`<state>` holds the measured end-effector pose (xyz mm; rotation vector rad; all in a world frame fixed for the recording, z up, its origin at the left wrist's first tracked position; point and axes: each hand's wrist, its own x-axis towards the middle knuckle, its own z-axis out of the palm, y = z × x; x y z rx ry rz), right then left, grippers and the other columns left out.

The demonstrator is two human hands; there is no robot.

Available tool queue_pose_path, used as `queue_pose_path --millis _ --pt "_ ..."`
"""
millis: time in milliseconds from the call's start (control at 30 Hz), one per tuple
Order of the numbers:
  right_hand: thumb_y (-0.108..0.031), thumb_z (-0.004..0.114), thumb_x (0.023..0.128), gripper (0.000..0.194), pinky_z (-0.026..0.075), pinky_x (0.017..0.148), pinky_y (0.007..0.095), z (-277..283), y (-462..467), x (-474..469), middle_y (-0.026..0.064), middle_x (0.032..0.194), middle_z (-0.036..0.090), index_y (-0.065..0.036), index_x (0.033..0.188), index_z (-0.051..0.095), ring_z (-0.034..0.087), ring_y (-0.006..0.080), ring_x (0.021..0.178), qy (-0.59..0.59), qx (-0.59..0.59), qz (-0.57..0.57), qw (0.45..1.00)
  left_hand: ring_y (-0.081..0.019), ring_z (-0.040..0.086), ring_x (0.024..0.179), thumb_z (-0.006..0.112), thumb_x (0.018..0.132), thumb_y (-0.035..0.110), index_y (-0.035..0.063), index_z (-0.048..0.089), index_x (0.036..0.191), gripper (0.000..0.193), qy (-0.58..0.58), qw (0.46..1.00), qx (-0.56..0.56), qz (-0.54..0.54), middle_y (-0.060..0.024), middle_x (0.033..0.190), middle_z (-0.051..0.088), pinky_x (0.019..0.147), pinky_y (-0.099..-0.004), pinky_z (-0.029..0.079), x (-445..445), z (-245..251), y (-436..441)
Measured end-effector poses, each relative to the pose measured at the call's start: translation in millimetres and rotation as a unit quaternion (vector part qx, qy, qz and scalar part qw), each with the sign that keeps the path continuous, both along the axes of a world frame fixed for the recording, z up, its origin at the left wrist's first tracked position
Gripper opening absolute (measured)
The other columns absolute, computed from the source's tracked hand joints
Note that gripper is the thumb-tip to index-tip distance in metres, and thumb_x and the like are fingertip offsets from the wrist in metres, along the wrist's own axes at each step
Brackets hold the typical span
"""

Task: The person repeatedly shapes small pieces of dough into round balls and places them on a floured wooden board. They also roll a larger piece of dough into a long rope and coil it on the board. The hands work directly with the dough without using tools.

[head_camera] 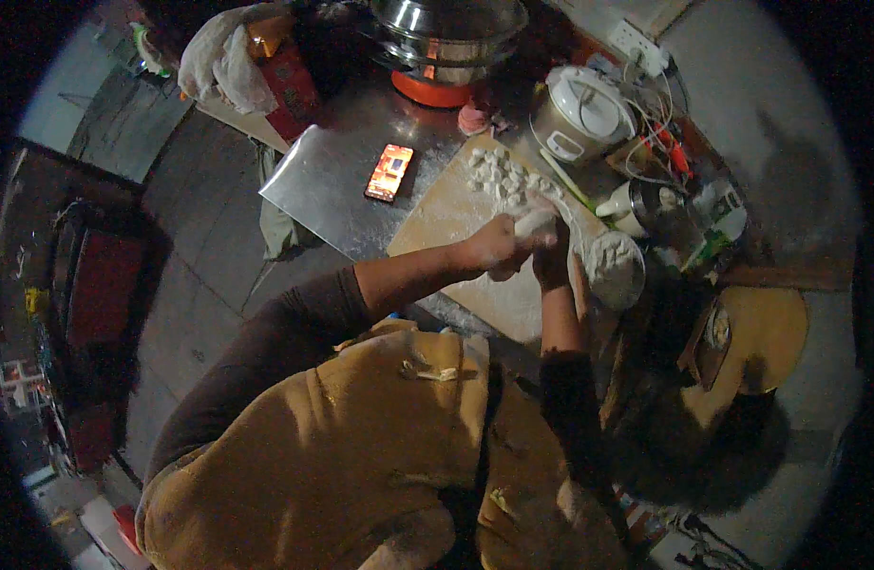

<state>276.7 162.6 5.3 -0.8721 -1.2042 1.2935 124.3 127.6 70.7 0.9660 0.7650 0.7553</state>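
Observation:
My left hand [495, 246] is closed around a roll of white dough [534, 222], whose end sticks out past the fist. Against it, my right hand [549, 246] is at the dough, its fingers blurred and partly covered, so its grip is unclear. Both hands are above a floured wooden board [444, 214]. Several small cut or torn dough pieces [495, 171] lie in a cluster at the board's far end, dusted with flour. Right of my right hand is a round bowl of flour [616, 267].
A lit smartphone [389, 173] lies on the metal tabletop [323, 192]. Behind the board are a rice cooker [583, 117], a large metal pan [451, 43] and a pink cloth-like item [472, 119]. A green-and-white stalk [569, 182] lies along the board, near a pale-handled pot [633, 206].

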Motion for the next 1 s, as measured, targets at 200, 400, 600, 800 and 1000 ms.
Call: queue_pose_path --millis 200,400,600,800,1000 --pt "-0.024 0.057 0.087 0.034 0.046 0.083 0.0323 14.8 -2.6 -0.5 0.0103 0.108 0.061 0.0 0.112 0.058 0.059 0.0189 0.095 -0.145 0.046 0.005 0.988 -0.011 0.044 0.042 0.068 0.08 0.038 0.0064 0.056 0.074 0.035 -0.02 0.996 -0.083 -0.01 0.0 0.055 0.05 0.037 -0.026 0.032 6.3 6.4 -6.3" --pt "-0.032 0.058 0.085 0.047 0.047 0.085 0.0319 6.8 2.8 6.9 0.0102 0.106 0.059 0.001 0.117 0.052 0.058 0.0216 0.094 0.117 -0.178 -0.015 0.977 -0.0126 0.044 0.038 0.071 0.077 0.04 0.0073 0.052 0.063 0.041 0.059 0.998 -0.024 -0.006 -0.0014 0.049 0.047 0.034 -0.0284 0.031 9.3 -2.6 -15.5" --pt "-0.033 0.06 0.082 0.047 0.04 0.094 0.0344 3.7 -4.8 14.1 0.0128 0.119 0.053 0.001 0.115 0.054 0.049 0.0206 0.111 0.005 -0.057 0.047 0.997 -0.0119 0.047 0.044 0.07 0.078 0.043 0.0059 0.054 0.07 0.041 -0.034 0.998 -0.04 -0.018 -0.0006 0.054 0.052 0.038 -0.027 0.034 6.3 -3.7 -18.6" --pt "-0.018 0.057 0.086 0.034 0.047 0.074 0.0292 19.5 -0.6 3.2 0.0063 0.093 0.059 -0.002 0.116 0.053 0.056 0.0167 0.078 0.111 -0.136 -0.046 0.983 -0.0098 0.047 0.046 0.071 0.077 0.042 0.0055 0.057 0.074 0.039 0.018 0.999 -0.003 -0.033 -0.001 0.058 0.053 0.042 -0.0261 0.036 0.0 5.2 -19.3" --pt "-0.018 0.057 0.085 0.031 0.047 0.073 0.0301 21.9 -1.3 3.5 0.0079 0.097 0.06 -0.001 0.111 0.056 0.056 0.0161 0.078 -0.223 0.061 -0.058 0.971 -0.012 0.051 0.051 0.072 0.074 0.046 0.0046 0.059 0.079 0.044 0.094 0.987 0.126 0.022 -0.0045 0.063 0.056 0.046 -0.026 0.04 -3.8 14.9 -18.2"
